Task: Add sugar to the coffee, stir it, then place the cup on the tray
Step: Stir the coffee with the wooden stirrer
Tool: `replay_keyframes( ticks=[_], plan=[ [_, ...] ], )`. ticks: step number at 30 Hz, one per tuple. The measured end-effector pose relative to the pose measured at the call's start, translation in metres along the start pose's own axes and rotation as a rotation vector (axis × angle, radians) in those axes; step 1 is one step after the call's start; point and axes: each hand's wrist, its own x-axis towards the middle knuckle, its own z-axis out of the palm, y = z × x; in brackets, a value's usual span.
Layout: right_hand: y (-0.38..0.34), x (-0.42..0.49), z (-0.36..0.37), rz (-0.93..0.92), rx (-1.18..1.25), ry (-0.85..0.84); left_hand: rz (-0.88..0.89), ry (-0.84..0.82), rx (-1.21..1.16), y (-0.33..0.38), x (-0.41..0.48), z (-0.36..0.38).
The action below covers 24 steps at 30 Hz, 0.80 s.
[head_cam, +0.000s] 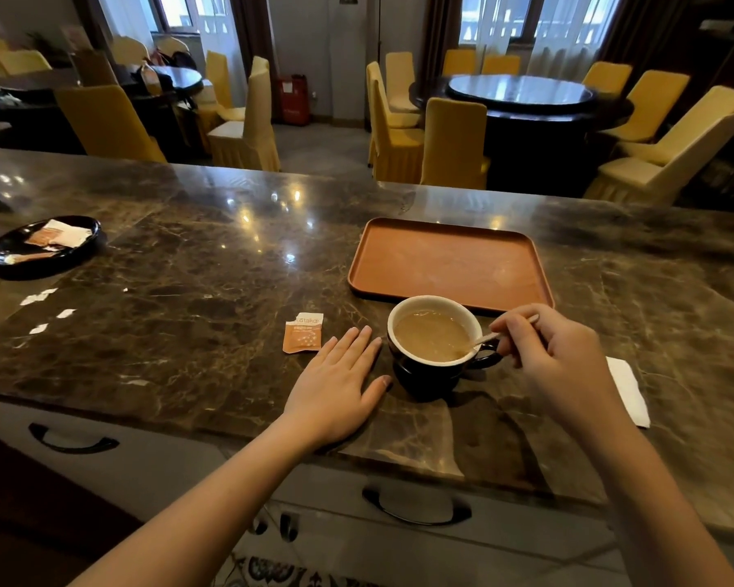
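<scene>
Our right hand (556,358) pinches a thin stirring stick (490,337), its lower end dipped in the milky coffee (431,334). Our left hand (340,385) lies flat and spread on the marble counter (187,269), holding nothing, just beside the dark cup (429,374). The cup stands on the counter, against the near edge of the orange tray (446,258). A torn sugar packet (302,333) lies left of the hand, a white napkin (630,389) to the right.

On the desk (187,264) stood one cup (431,374) of coffee, one stirrer (490,337), one tray (450,264), one torn sugar packet (302,333), one black plate (43,247), one napkin (628,389); two hands were present.
</scene>
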Motion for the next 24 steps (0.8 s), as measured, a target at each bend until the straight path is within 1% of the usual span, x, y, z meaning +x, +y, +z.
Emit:
replay_keyframes(
  ticks=[2, 5, 9, 12, 18, 21, 24],
  plan=[
    [-0.002, 0.002, -0.003, -0.043, 0.004, 0.039, 0.002, -0.003, -0.005, 0.0, 0.0, 0.001],
    [-0.002, 0.007, -0.001, -0.12, -0.078, 0.049, 0.0, -0.008, -0.007, -0.001, 0.0, 0.001],
    [0.001, 0.011, -0.002, -0.169, -0.196, 0.054, 0.0, -0.016, -0.004, -0.001, 0.001, 0.001],
    [0.001, 0.009, -0.011, -0.205, -0.217, 0.09, 0.0, -0.025, -0.006, -0.002, 0.001, 0.001],
    [-0.001, 0.004, -0.012, -0.243, -0.218, 0.117, 0.006, -0.025, 0.004, -0.002, 0.001, 0.002],
    [0.002, 0.006, -0.007, -0.22, -0.231, 0.1, 0.006, -0.024, 0.004, -0.002, 0.002, 0.001],
    [0.004, 0.004, -0.011, -0.204, -0.22, 0.123, 0.006, -0.024, 0.003, -0.002, 0.002, 0.0]
  ],
)
